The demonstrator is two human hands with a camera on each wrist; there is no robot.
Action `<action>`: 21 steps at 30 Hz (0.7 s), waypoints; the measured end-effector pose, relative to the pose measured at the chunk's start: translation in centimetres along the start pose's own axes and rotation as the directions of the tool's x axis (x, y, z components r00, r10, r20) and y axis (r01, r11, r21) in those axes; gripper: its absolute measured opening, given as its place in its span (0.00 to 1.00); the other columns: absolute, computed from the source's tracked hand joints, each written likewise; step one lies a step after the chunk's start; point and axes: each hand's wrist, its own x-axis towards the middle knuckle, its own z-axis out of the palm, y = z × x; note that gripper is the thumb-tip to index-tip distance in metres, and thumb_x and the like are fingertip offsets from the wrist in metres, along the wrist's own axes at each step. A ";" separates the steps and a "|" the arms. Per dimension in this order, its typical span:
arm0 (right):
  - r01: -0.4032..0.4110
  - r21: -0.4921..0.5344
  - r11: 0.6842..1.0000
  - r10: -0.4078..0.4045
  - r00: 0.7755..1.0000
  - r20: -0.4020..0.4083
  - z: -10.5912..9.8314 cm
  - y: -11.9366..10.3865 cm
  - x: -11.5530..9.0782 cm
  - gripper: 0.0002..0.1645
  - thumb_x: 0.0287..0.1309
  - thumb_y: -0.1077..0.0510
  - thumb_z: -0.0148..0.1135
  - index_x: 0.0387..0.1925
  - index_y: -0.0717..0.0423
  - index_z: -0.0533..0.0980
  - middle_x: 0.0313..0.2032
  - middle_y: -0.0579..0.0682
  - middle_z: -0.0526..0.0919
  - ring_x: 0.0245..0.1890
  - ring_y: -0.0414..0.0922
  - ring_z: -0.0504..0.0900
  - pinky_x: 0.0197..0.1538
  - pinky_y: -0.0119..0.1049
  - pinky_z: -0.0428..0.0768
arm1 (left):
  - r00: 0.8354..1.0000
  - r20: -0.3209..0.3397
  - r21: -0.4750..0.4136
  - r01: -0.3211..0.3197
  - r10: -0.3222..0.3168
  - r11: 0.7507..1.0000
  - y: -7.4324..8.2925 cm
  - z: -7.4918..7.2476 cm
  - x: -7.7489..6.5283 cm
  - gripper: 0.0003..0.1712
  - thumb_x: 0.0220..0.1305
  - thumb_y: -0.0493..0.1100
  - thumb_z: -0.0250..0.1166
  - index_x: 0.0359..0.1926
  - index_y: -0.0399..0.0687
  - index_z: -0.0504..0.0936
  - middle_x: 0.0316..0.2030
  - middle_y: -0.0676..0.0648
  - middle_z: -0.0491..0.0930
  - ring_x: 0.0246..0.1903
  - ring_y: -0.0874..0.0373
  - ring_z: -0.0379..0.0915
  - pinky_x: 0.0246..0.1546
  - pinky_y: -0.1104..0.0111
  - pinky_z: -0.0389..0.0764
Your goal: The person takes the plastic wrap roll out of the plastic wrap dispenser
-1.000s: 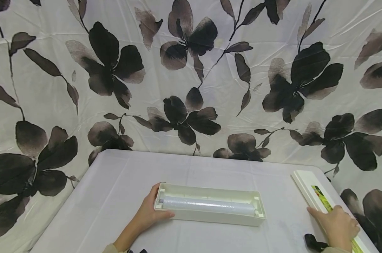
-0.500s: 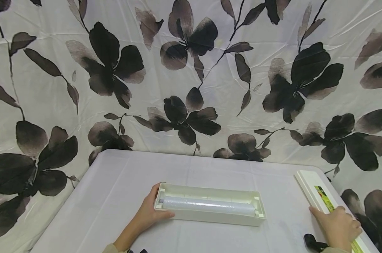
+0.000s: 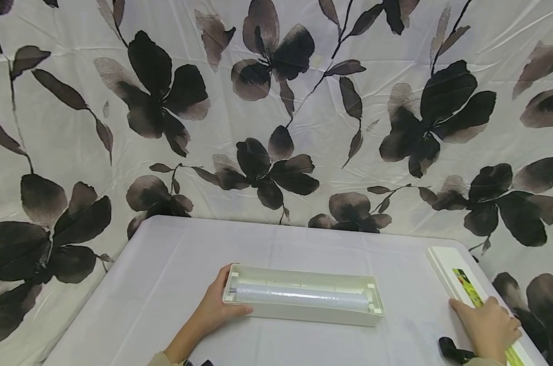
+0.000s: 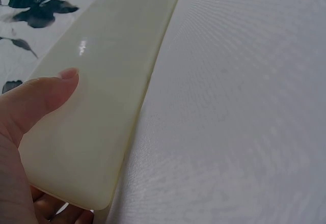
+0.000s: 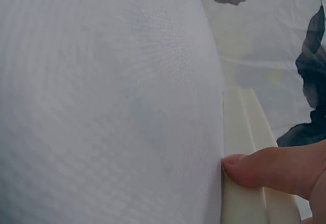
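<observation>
The left grip (image 3: pixel 219 305) holds the left end of an open, oblong, off-white plastic box (image 3: pixel 313 314), its thumb flat along the near wall. The right grip (image 3: pixel 489 325) spans a long, narrow, white plastic cover-like piece (image 3: pixel 446 259), thumb on its inner edge. Inside the box, at the middle of the white cloth-covered desk (image 3: pixel 176 264), lies a shiny, translucent cylindrical roll (image 3: pixel 304 297). The cover-like piece lies along the desk's right edge, so it could slip off if pushed outward or let go carelessly. Held at one end only, the box might swivel if knocked, and a sharp tilt could unseat the roll. A yellow-green printed strip (image 3: pixel 468 288) runs down the cover-like piece; its lettering is too small to read, and no brand shows legibly.
</observation>
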 end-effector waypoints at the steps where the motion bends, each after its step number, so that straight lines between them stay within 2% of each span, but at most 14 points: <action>1: 0.000 0.004 1.000 0.000 1.000 -0.002 0.0 0.0 0.0 0.50 0.52 0.42 0.66 0.53 0.82 0.58 0.46 0.80 0.67 0.51 0.75 0.63 0.59 0.64 0.59 | 1.000 -0.001 0.001 0.002 -0.002 1.000 0.0 0.0 0.0 0.60 0.38 0.49 0.83 0.71 0.46 0.60 0.58 0.49 0.75 0.54 0.52 0.73 0.58 0.49 0.69; 9: -0.002 0.020 1.000 0.002 1.000 -0.009 0.0 0.0 0.1 0.52 0.51 0.42 0.69 0.55 0.82 0.58 0.47 0.79 0.67 0.51 0.73 0.64 0.58 0.63 0.60 | 1.000 -0.001 -0.010 0.019 -0.019 1.000 0.1 0.0 0.0 0.60 0.38 0.49 0.83 0.71 0.47 0.59 0.59 0.48 0.75 0.55 0.51 0.73 0.58 0.47 0.68; 16: 0.064 0.082 0.995 -0.061 0.997 -0.041 0.0 0.1 -0.1 0.52 0.49 0.44 0.72 0.57 0.80 0.58 0.48 0.78 0.65 0.51 0.72 0.62 0.58 0.64 0.57 | 1.000 0.000 0.000 0.004 -0.004 1.000 0.0 0.0 0.1 0.60 0.38 0.49 0.83 0.71 0.47 0.59 0.58 0.48 0.75 0.55 0.52 0.73 0.58 0.48 0.69; 21: 0.078 0.131 0.988 -0.073 0.997 -0.036 -0.1 -0.3 0.0 0.53 0.54 0.45 0.70 0.64 0.78 0.56 0.55 0.78 0.60 0.57 0.74 0.57 0.62 0.65 0.54 | 1.000 0.002 -0.003 -0.005 0.005 1.000 0.0 -0.1 0.0 0.60 0.38 0.49 0.83 0.71 0.47 0.60 0.59 0.48 0.75 0.55 0.53 0.73 0.58 0.49 0.69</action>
